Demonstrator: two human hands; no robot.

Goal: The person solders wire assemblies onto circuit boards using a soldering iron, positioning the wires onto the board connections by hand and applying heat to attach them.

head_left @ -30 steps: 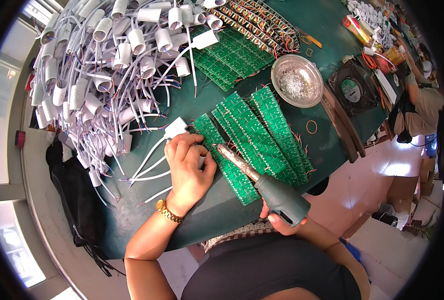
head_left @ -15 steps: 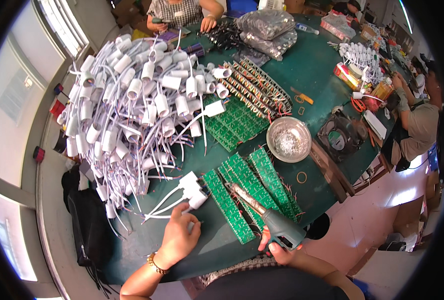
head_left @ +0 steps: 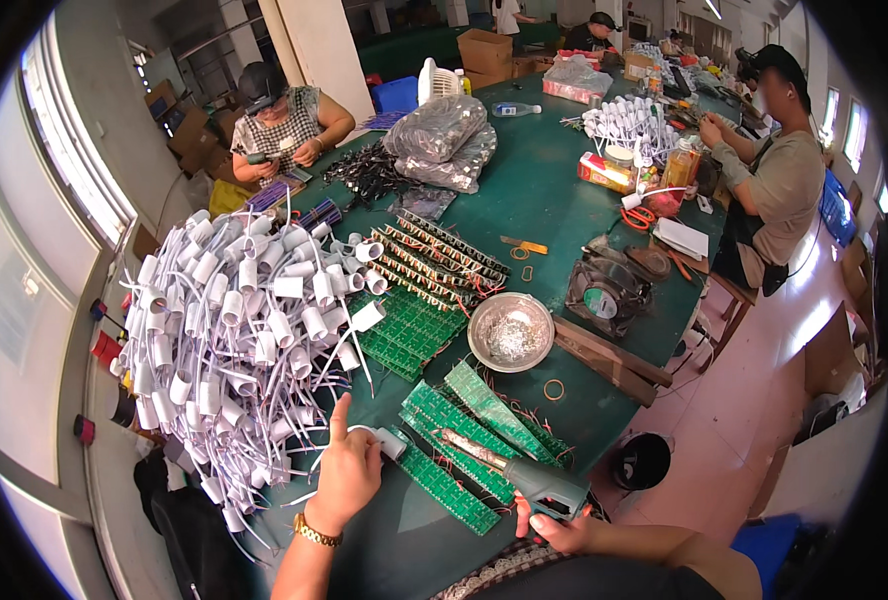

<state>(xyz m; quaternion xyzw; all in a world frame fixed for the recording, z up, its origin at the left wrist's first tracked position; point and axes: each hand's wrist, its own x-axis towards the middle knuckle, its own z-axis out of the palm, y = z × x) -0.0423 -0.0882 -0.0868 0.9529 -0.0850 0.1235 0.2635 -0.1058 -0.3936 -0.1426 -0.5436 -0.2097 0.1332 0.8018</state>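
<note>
My right hand (head_left: 556, 532) is wrapped round the handle of a dark green soldering gun (head_left: 549, 487). Its scorched metal barrel points left, over long green circuit board strips (head_left: 446, 487). My left hand (head_left: 351, 470) is raised left of the strips, index finger stretched out and the others bent. Beside its fingertips lies a white lamp holder (head_left: 391, 443), by the end of the nearest strip; whether they touch is hard to tell. A large heap of white lamp holders with cables (head_left: 254, 320) covers the table's left side.
A metal bowl (head_left: 511, 332) with shiny bits stands beyond the strips, near stacked green boards (head_left: 409, 332). A fan (head_left: 604, 290) and wooden bars (head_left: 614, 360) lie to the right. A person (head_left: 274, 125) sits across the table; another person (head_left: 779, 170) sits at the right.
The view has tilted up and shows more of the room. My left hand has moved forward to the lamp holders, its index finger now extended. My right hand still grips the soldering gun.
</note>
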